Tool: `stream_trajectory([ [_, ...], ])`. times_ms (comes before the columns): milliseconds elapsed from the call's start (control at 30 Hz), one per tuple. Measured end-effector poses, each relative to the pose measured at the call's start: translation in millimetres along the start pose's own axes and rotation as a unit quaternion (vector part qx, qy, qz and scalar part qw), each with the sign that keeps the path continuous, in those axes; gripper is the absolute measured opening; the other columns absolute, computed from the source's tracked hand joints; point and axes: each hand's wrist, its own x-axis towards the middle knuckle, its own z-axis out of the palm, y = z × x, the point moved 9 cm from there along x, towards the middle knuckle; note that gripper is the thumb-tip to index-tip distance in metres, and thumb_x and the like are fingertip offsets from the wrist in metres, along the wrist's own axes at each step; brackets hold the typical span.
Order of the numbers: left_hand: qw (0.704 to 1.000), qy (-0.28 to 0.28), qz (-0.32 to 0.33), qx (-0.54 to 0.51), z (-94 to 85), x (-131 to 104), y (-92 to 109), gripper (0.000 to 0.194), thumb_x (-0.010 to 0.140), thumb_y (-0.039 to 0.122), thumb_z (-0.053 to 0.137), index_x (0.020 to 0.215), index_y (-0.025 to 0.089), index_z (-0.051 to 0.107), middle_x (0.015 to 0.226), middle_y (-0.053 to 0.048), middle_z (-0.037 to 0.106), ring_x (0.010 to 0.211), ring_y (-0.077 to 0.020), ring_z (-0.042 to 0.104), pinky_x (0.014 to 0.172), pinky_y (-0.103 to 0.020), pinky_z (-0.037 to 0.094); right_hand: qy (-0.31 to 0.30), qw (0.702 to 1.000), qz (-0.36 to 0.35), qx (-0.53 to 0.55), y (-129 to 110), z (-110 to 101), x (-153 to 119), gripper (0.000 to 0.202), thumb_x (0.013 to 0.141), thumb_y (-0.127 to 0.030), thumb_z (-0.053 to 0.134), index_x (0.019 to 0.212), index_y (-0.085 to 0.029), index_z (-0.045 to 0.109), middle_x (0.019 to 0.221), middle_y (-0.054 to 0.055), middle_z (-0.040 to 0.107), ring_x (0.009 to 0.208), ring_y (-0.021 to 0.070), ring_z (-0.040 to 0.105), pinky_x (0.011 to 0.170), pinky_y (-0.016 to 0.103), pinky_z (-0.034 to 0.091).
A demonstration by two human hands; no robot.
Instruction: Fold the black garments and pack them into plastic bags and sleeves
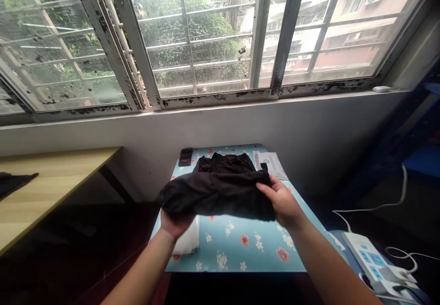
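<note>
A folded black garment [220,197] is stretched between my two hands above the small table. My left hand [177,222] supports its left end from beneath, its fingers hidden under the cloth. At the other end, my right hand [280,199] grips the garment's edge, thumb on top. A small black tab sticks up near the right fingers. Behind it lies more crumpled black clothing [225,163] on the blue flowered tabletop [244,254]. White plastic or paper sheets [187,241] lie below my left hand.
Small dark packets or labels [185,156] sit at the table's back left, and a printed white bag [273,163] at its back right. A wooden table [68,176] with dark cloth [15,181] stands left. At right is a power strip [371,259] with cables. Windows rise ahead.
</note>
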Motion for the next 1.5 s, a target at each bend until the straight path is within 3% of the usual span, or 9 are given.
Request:
stream_trajectory([
  [100, 0.973, 0.167, -0.1, -0.123, -30.9, 44, 4, 0.063, 0.1, 0.061, 0.019, 0.101, 0.02, 0.067, 0.096, -0.014, 0.074, 0.084, -0.0272, 0.072, 0.069, -0.043, 0.058, 0.036, 0.984, -0.012, -0.171, -1, -32, 47, 0.046, 0.079, -0.053, 0.071, 0.113, -0.024, 0.062, 0.102, 0.007, 0.076, 0.093, 0.0236, 0.074, 0.083, 0.039, 0.06],
  [267, 0.968, 0.221, -0.077, -0.088, -59.8, 75, 10, 0.032, 0.091, 0.051, 0.053, 0.086, 0.02, 0.058, 0.075, -0.001, 0.061, 0.061, -0.0131, 0.058, 0.059, -0.024, 0.046, 0.091, 0.943, 0.006, -0.319, 15, -101, 67, 0.043, 0.069, -0.047, 0.076, 0.101, -0.019, 0.067, 0.087, 0.005, 0.07, 0.071, 0.0186, 0.064, 0.069, 0.035, 0.054],
  [467, 0.991, -0.013, -0.024, 0.134, -7.7, 72, 0, 0.035, 0.066, 0.043, 0.087, 0.09, 0.02, 0.077, 0.091, -0.006, 0.072, 0.076, -0.0204, 0.063, 0.067, -0.028, 0.05, -0.086, 0.843, -0.048, -0.529, 24, -92, 47, 0.046, 0.069, -0.044, 0.075, 0.112, -0.03, 0.077, 0.087, 0.002, 0.07, 0.074, 0.0203, 0.06, 0.076, 0.035, 0.049],
  [567, 0.901, -0.191, 0.101, 0.376, 34.6, 65, 1, 0.037, 0.067, 0.042, 0.088, 0.101, 0.028, 0.08, 0.102, -0.006, 0.071, 0.087, -0.0246, 0.065, 0.079, -0.033, 0.052, -0.148, 0.786, -0.046, -0.599, 28, -80, 53, 0.03, 0.081, -0.045, 0.062, 0.097, -0.028, 0.082, 0.079, 0.004, 0.07, 0.078, 0.0232, 0.063, 0.076, 0.035, 0.048],
  [667, 0.829, -0.227, 0.189, 0.475, 46.3, 69, 6, 0.015, 0.078, 0.037, 0.079, 0.091, 0.03, 0.081, 0.092, -0.006, 0.07, 0.089, -0.026, 0.067, 0.078, -0.032, 0.052, -0.17, 0.789, -0.017, -0.59, 24, -76, 76, 0.024, 0.079, -0.044, 0.065, 0.084, -0.028, 0.082, 0.079, 0.004, 0.073, 0.076, 0.022, 0.065, 0.072, 0.033, 0.05],
  [833, 0.794, -0.295, 0.152, 0.51, 58.3, 112, 14, 0.015, 0.085, 0.038, 0.069, 0.083, 0.025, 0.077, 0.087, -0.004, 0.072, 0.082, -0.0219, 0.067, 0.071, -0.028, 0.051, -0.164, 0.796, 0.061, -0.579, 11, -71, 151, 0.022, 0.061, -0.038, 0.084, 0.075, -0.022, 0.079, 0.06, 0.0, 0.068, 0.053, 0.017, 0.063, 0.053, 0.025, 0.048],
  [1067, 0.832, -0.003, 0.085, 0.549, 7.9, 204, 50, 0.035, 0.094, 0.04, 0.052, 0.11, 0.014, 0.068, 0.106, -0.014, 0.07, 0.094, -0.0265, 0.066, 0.077, -0.034, 0.05, 0.029, 0.786, 0.008, -0.618, -7, -80, 228, 0.051, 0.097, -0.045, 0.046, 0.14, -0.02, 0.055, 0.099, 0.008, 0.076, 0.078, 0.0181, 0.072, 0.073, 0.028, 0.054],
  [1233, 0.832, -0.032, 0.082, 0.548, -5.3, 159, 31, 0.032, 0.093, 0.045, 0.056, 0.104, 0.02, 0.072, 0.107, -0.007, 0.071, 0.085, -0.0222, 0.065, 0.076, -0.033, 0.05, 0.025, 0.733, -0.029, -0.679, 18, -121, 189, 0.047, 0.088, -0.042, 0.056, 0.13, -0.022, 0.066, 0.137, 0.014, 0.065, 0.126, 0.0335, 0.059, 0.103, 0.043, 0.047],
  [1500, 0.869, -0.19, 0.185, 0.418, 52.1, 2, 47, 0.022, 0.1, 0.036, 0.054, 0.111, 0.023, 0.068, 0.107, -0.007, 0.068, 0.086, -0.0192, 0.064, 0.073, -0.03, 0.051, -0.036, 0.67, -0.052, -0.74, 52, -155, 107, 0.082, 0.087, -0.068, 0.053, 0.153, -0.02, 0.046, 0.165, 0.015, 0.034, 0.15, 0.0391, 0.032, 0.117, 0.057, 0.032],
])
